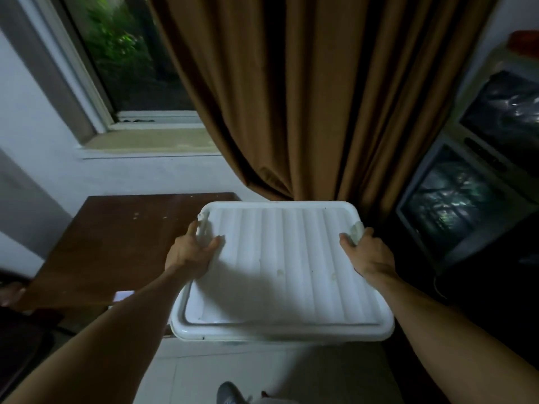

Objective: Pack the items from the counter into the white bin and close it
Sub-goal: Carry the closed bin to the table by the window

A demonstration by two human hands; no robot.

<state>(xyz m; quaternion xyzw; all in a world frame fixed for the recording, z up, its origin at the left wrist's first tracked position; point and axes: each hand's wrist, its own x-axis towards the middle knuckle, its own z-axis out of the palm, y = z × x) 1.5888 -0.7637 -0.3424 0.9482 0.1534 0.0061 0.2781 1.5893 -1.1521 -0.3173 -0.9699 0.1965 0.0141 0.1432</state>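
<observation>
A white ribbed lid (280, 266) lies flat on top of the white bin (262, 344), covering it; the bin's contents are hidden. My left hand (191, 253) rests on the lid's left edge with the thumb on top and the fingers around a white side latch. My right hand (366, 252) grips the lid's right edge at the other white latch, thumb on top. Both arms reach forward from the bottom of the view.
A dark brown wooden table (116, 246) stands left of the bin. A brown curtain (306, 97) hangs behind it, beside a window (131, 59). Stacked storage drawers (466, 185) with dark contents stand on the right. Pale floor tiles (262, 374) lie below.
</observation>
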